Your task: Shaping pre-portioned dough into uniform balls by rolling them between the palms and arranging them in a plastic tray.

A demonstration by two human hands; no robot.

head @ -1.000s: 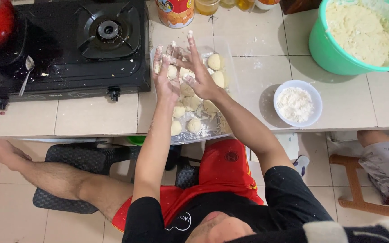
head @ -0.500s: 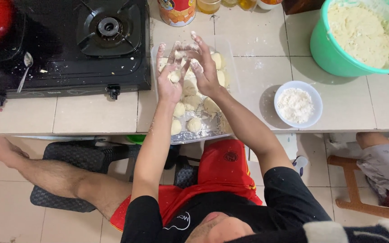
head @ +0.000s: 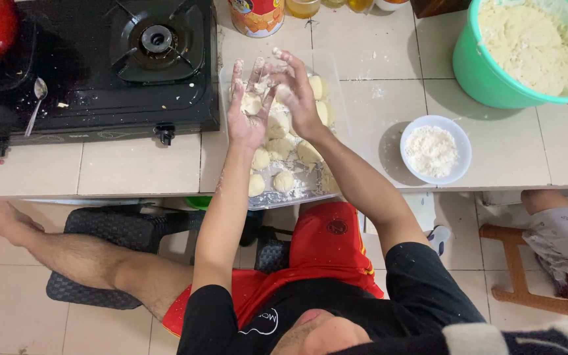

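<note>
My left hand (head: 247, 108) and my right hand (head: 295, 92) are raised together over a clear plastic tray (head: 338, 98) on the tiled counter. Between the floury palms sits a small piece of pale dough (head: 254, 102), pressed from both sides. Below the hands, several rounded dough balls (head: 285, 181) lie in the tray. More of them are hidden under my hands and forearms.
A black gas stove (head: 119, 72) with a spoon (head: 36, 98) on it stands to the left. A white bowl of flour (head: 432, 150) and a green bucket of dough (head: 527, 49) sit to the right. A tin (head: 256, 14) stands behind the tray. Another person's leg (head: 560, 223) shows at right.
Both hands have stayed over the tray, shifting slightly as the palms rub the dough piece between them; the fingers have closed a little around it.
</note>
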